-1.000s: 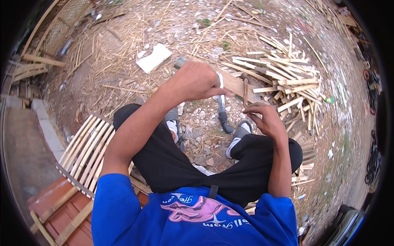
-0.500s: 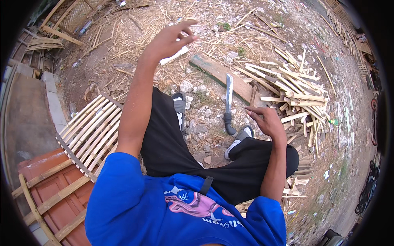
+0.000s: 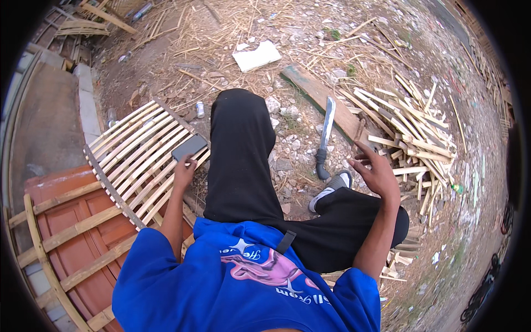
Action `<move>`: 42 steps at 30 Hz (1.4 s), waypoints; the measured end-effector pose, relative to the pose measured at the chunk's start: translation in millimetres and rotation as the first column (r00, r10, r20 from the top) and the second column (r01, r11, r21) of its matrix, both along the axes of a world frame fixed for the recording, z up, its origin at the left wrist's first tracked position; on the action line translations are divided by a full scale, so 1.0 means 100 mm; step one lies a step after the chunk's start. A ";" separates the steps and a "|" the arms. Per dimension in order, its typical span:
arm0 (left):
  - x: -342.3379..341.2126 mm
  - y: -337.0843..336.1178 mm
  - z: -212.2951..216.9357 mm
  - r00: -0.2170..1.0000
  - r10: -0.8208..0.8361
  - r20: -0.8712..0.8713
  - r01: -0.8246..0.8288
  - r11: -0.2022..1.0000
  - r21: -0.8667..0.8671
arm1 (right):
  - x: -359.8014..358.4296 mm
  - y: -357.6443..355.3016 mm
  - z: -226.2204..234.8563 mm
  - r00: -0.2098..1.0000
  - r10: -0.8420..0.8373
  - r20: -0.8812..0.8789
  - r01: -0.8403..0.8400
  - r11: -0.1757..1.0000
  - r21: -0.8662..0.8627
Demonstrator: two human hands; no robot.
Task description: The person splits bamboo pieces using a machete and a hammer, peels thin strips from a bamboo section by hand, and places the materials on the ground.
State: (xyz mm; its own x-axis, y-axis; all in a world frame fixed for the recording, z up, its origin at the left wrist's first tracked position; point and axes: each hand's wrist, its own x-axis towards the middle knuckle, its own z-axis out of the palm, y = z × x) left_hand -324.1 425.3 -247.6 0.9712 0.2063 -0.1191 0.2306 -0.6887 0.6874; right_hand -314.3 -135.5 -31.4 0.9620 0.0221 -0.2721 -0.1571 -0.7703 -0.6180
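My left hand (image 3: 185, 169) is at the near edge of a dark smartphone (image 3: 189, 147), its fingers curled in and closed on that edge. The phone is over the right side of a curved panel of pale wooden slats (image 3: 141, 152). My right hand (image 3: 377, 172) hovers above my right knee, open, thumb and fingers apart with nothing between them. Left of it on the stony ground lies a machete (image 3: 327, 130) with a dark wrapped handle. Beside the blade a wooden plank (image 3: 315, 94) lies slantwise.
A heap of split wooden sticks (image 3: 415, 133) spreads at the right. Farther off lies a white flat piece (image 3: 257, 56), and a small can (image 3: 199, 109) stands by the panel. A reddish panelled door (image 3: 83, 221) lies under wooden bars at the left. Rubble and straw cover the ground.
My left arm has come down and back from its stretch forward, and that hand is now at the phone. My left knee has risen, hiding the left foot. The right hand stays open, slightly lower.
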 end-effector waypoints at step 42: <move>1.04 -2.02 2.24 0.743 -0.034 0.669 0.330 0.888 -0.321 | 0.29 -0.07 -0.04 0.997 -0.038 0.065 0.043 0.997 -0.069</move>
